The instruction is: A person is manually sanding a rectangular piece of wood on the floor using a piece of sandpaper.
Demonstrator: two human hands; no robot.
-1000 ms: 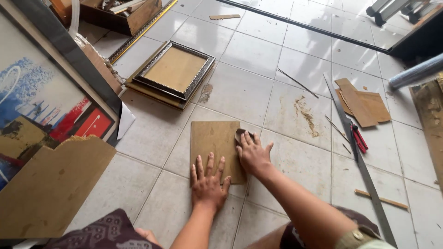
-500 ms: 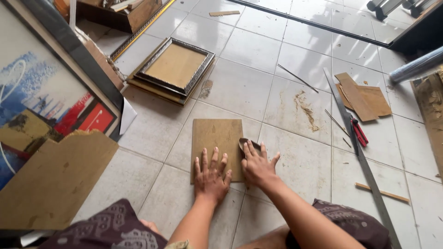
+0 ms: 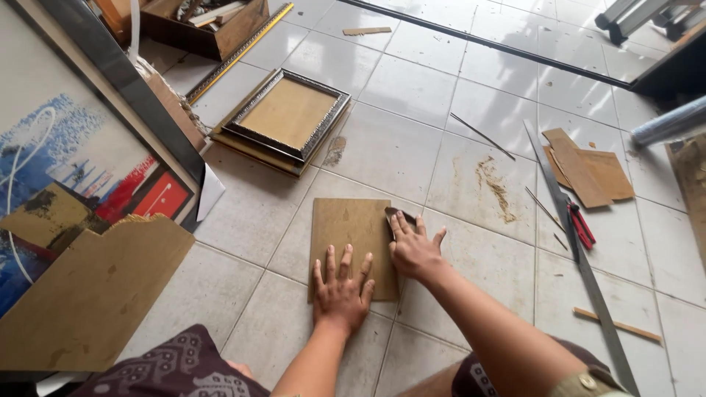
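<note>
On a tiled floor (image 3: 412,88), seen from above the worker's own arms, a large framed painting (image 3: 66,184) in blue, red and cream leans at far left, with a big torn sheet of brown board (image 3: 88,294) propped in front of it. Behind them a wooden box (image 3: 213,29) of offcuts sits beside a long yellow ruler (image 3: 239,51), and an ornate silver picture frame (image 3: 287,114) lies flat on a stack of boards just to the right of the painting. At centre a small rectangular brown board (image 3: 353,235) lies flat on the tiles, close in front of the person's knees. The left hand (image 3: 342,290) is pressed palm-down on the board's lower half, its grip apart with fingers spread and clamped on nothing. The right hand (image 3: 413,250) rests at the board's right edge, fingers partly spread over a small dark tool (image 3: 393,215) that touches the board's upper right side; whether that grip is closed around the tool cannot be told. Further right, a smear of brown dust marks a tile, thin metal rods lie loose, a long metal straightedge (image 3: 581,257) runs diagonally, red-handled pliers (image 3: 583,226) lie just beside it, and brown board scraps (image 3: 588,169) sit beyond.
</note>
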